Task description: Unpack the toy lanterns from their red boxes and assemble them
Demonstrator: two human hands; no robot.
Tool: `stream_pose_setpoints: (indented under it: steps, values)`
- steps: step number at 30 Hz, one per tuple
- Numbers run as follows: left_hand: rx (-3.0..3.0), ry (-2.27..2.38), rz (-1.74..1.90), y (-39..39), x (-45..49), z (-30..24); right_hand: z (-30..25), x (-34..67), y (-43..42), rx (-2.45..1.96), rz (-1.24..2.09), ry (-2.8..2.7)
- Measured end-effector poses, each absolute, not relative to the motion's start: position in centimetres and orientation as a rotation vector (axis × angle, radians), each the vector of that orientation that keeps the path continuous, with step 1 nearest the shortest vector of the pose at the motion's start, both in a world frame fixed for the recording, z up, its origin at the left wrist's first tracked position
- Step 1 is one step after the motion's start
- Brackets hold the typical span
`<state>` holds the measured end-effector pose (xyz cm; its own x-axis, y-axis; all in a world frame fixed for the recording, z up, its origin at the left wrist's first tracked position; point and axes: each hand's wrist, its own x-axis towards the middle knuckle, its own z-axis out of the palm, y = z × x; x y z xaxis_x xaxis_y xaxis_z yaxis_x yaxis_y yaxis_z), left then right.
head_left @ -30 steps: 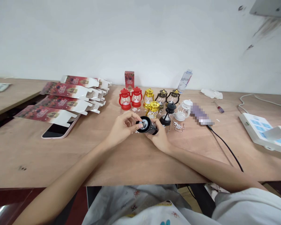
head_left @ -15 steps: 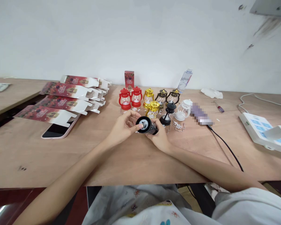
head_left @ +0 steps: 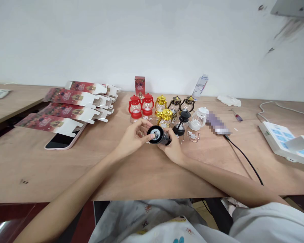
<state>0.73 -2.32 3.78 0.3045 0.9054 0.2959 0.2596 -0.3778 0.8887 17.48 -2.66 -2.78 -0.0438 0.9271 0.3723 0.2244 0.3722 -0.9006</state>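
A black toy lantern [head_left: 162, 137] is tipped on its side above the table, its round base facing me with a white disc inside. My right hand [head_left: 174, 150] wraps round its body from the right. My left hand [head_left: 135, 136] is at the base, the thumb pressed on the disc and the fingers curled at the rim. Just behind stand small lanterns: red ones [head_left: 135, 106], gold ones [head_left: 161, 105], bronze-and-black ones [head_left: 187, 105], a black one [head_left: 181, 122] and a white one [head_left: 198, 119]. Bent wire handles [head_left: 193, 135] lie beside them.
Flat printed boxes [head_left: 62, 110] lie at left, over a phone [head_left: 63, 141]. A red box [head_left: 140, 86] and a plastic bottle [head_left: 200, 86] stand behind. On the right are a pixelated device [head_left: 217, 124] with a black cable, a screwdriver [head_left: 238, 116], tissue [head_left: 228, 100] and a power strip [head_left: 283, 141].
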Motion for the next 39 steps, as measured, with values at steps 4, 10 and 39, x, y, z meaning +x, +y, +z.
stream_pose_setpoints:
  steps: [4, 10, 39]
  values:
    - [1.815, 1.040, 1.084, -2.3, 0.7, 3.8, -2.7, 17.5, -2.7, -1.086, 0.800, -1.533]
    - [1.828, 1.047, 1.100, -2.3, 0.7, 3.6, -2.7, 17.5, -2.7, -1.076, 0.801, -1.527]
    - [1.667, 1.012, 1.155, -0.3, 0.7, 1.3, -2.6, 17.3, -2.7, -1.032, 0.789, -1.319]
